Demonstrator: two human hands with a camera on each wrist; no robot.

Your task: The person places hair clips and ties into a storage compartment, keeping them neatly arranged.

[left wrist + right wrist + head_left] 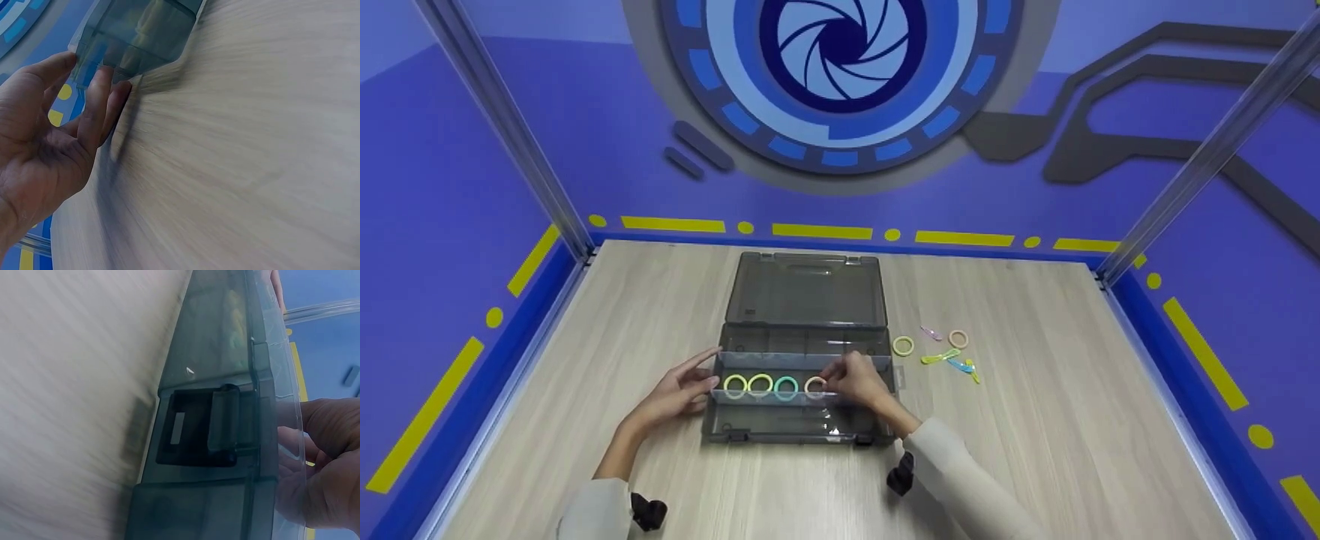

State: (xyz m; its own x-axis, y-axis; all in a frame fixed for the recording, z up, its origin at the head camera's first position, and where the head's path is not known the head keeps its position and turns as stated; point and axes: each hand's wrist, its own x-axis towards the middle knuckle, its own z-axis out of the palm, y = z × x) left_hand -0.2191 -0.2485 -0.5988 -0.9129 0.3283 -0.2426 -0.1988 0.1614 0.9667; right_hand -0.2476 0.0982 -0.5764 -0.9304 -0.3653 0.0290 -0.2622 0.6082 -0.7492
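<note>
Smoky plastic storage case (780,421) open, hinged lid (806,292) at its far side. Right hand (856,379) reaches into the case's middle row, fingertips narrowed in a pinch on a peach ring (806,387); exact contact partly hidden. Left hand (679,394) at the case's left edge, fingers spread, tips touching, no full wrap. Main risk, as judged: the ring catching the clear front divider (847,399) if released leaning, then tipping or rolling. Knuckles could also nudge the teal ring (786,377) just left inside the row. Light left-hand bracing might let the case skid if bumped. Loose yellow ring (903,337) just right of the case: a withdrawing sleeve (960,457) could sweep it.
</note>
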